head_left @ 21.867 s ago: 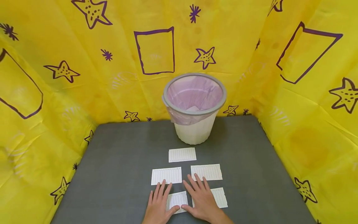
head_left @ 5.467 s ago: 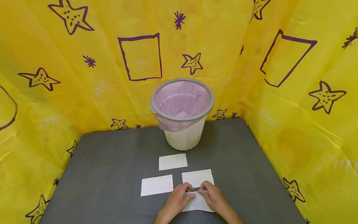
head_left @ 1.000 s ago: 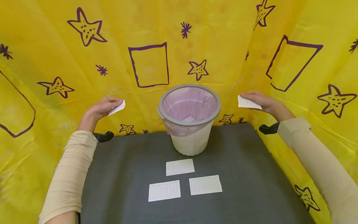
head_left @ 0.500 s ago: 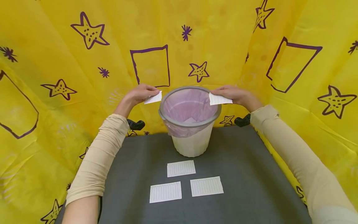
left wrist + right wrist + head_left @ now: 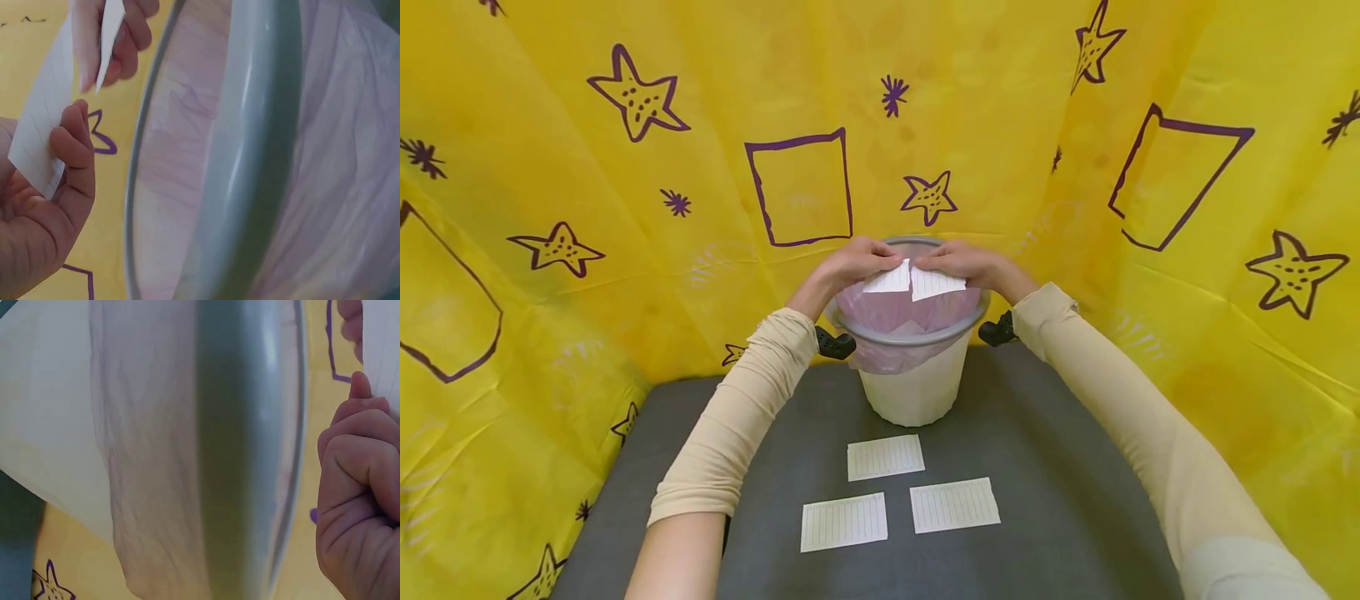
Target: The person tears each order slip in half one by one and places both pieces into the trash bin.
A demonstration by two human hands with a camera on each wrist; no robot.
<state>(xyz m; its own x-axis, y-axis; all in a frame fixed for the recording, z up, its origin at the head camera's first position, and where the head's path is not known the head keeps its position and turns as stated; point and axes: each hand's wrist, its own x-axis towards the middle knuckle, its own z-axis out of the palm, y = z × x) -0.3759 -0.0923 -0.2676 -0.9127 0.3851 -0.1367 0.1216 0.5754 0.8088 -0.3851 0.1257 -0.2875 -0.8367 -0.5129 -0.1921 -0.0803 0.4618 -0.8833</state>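
In the head view both hands are over the bin's mouth. My left hand (image 5: 852,262) pinches a small piece of lined paper (image 5: 889,279); my right hand (image 5: 976,265) pinches a similar lined piece (image 5: 937,284). The pieces' inner edges almost meet. Below them stands a white bin (image 5: 912,396) with a grey rim and a pinkish liner; some white paper (image 5: 912,327) shows inside. The left wrist view has the left hand (image 5: 47,219) curled around its piece, the other hand behind. In the right wrist view, curled fingers of the right hand (image 5: 359,481) hold paper (image 5: 382,344).
Three lined paper slips lie in front of the bin: one nearest it (image 5: 886,457), one at left (image 5: 844,522), one at right (image 5: 955,505). The dark grey table (image 5: 1037,467) is enclosed by yellow patterned cloth (image 5: 700,133) behind and on both sides.
The hands, wide apart a second ago, have come together over the bin with their paper pieces. Earlier five slips lay on the table, then both hands held one; three lie there now.
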